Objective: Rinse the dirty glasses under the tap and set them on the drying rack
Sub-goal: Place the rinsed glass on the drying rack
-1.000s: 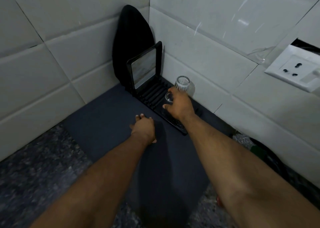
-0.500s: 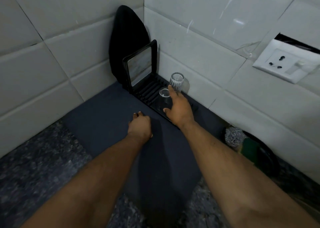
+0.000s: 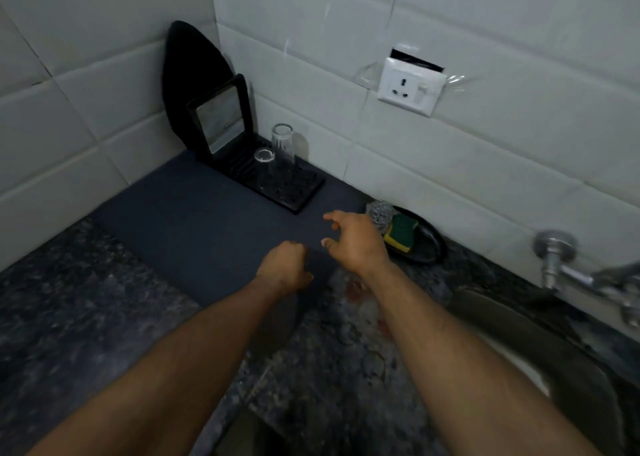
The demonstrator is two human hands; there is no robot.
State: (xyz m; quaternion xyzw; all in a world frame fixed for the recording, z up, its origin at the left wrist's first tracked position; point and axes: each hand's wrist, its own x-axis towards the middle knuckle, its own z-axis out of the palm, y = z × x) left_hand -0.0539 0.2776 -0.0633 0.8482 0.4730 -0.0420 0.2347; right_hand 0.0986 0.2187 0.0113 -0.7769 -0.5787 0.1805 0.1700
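Note:
Two clear glasses stand upside down on the black drying rack [image 3: 304, 194] in the tiled corner: a taller glass [image 3: 283, 150] behind and a shorter glass [image 3: 266, 170] in front of it. My right hand [image 3: 356, 241] hovers over the dark mat, well short of the rack, fingers apart and empty. My left hand [image 3: 285, 268] rests as a loose fist on the mat's near edge, holding nothing. The metal tap [image 3: 568, 275] sticks out from the wall at the right, above the sink [image 3: 540, 344].
A dark mat [image 3: 194, 220] covers the granite counter [image 3: 69, 317] under the rack. A dish with a green-yellow sponge [image 3: 401, 234] and steel scrubber [image 3: 379, 213] sits by the wall. A wall socket [image 3: 410, 86] is above. Wet spots mark the counter near the sink.
My right hand let go of the shorter glass on the rack and drew back toward me. The left hand pulled back too. The view swung right, showing the tap and sink.

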